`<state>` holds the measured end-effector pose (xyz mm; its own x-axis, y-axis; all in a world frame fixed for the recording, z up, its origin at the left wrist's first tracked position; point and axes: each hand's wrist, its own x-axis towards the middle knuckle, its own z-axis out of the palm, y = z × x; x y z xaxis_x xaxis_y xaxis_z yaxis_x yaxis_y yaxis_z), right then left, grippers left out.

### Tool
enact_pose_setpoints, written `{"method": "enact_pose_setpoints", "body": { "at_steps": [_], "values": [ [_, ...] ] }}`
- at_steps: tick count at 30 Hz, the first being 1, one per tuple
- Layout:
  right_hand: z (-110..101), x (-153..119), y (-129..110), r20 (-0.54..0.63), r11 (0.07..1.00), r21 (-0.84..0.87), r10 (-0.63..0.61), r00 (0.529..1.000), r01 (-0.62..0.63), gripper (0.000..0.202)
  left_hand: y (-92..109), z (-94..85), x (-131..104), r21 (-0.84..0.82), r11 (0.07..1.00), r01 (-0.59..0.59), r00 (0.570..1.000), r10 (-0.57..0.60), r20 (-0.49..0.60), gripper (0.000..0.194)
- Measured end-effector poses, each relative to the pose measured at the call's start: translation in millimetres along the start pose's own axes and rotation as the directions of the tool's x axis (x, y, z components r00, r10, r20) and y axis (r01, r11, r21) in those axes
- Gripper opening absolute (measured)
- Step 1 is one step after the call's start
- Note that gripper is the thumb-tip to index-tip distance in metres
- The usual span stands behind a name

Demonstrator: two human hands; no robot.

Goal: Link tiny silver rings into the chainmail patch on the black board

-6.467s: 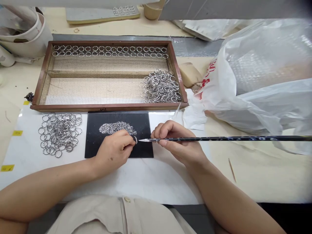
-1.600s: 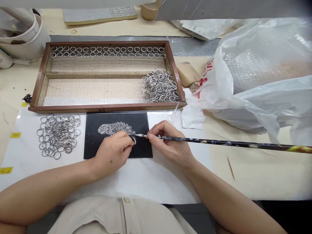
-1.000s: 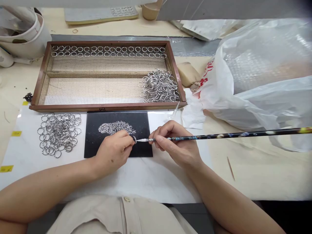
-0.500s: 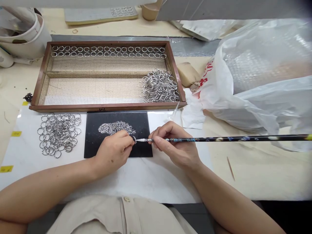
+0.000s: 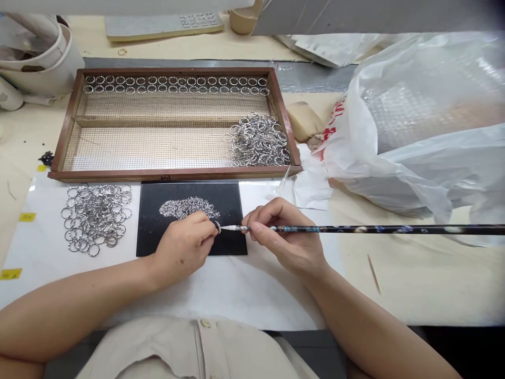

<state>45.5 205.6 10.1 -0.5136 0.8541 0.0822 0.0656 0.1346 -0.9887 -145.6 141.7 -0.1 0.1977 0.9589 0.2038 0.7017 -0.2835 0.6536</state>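
Shifted from the edge of the glittering heap [image 5: 188, 207] since an earlier frame, the white tip [image 5: 233, 228] of the patterned black stick [image 5: 355, 229] is now at the ring [image 5: 218, 227], its shaft almost level; whether tip and ring touch is too small to tell. At far left stand white tubs [image 5: 47, 71]; nearer lies a loose pile of rings [image 5: 98, 218] on white sheeting [image 5: 118, 295]; next comes the wooden tray [image 5: 169, 175] with a mesh floor, two rows of rings [image 5: 173, 85] along its far side. Below the tray, the left hand [image 5: 185, 242] is closed, pinching the partly hidden ring in its fingertips over the black board [image 5: 232, 246], which bears the glittering heap; the right hand [image 5: 286, 237] grips the stick near its tip, fingers bunched narrow; a tangled mound of rings [image 5: 258, 139] fills the tray's near right corner; farther right sit a plastic bag [image 5: 379, 142] and, nearer, a thin wooden pick [image 5: 374, 274].
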Motion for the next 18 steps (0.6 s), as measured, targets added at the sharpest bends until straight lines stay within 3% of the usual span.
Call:
{"method": "enact_pose_setpoints", "body": {
  "at_steps": [3,8,18],
  "values": [
    [-1.1,1.8,0.4,-0.038,1.0,-0.003,-0.007,0.999,0.007,0.014,-0.5,0.8,-0.6,-0.003,1.0,-0.006,1.0,0.006,-0.007,0.02],
    [1.4,6.8,1.3,-0.127,0.986,-0.159,0.034,0.991,-0.054,0.015,-0.8,0.3,-0.2,-0.007,1.0,-0.018,1.0,0.018,-0.01,0.019],
    [6.4,8.1,5.3,-0.117,0.961,-0.276,-0.007,0.993,-0.025,0.015,-1.2,-0.4,0.1,0.011,1.0,-0.024,1.0,0.024,-0.009,0.019]
  ]
}}
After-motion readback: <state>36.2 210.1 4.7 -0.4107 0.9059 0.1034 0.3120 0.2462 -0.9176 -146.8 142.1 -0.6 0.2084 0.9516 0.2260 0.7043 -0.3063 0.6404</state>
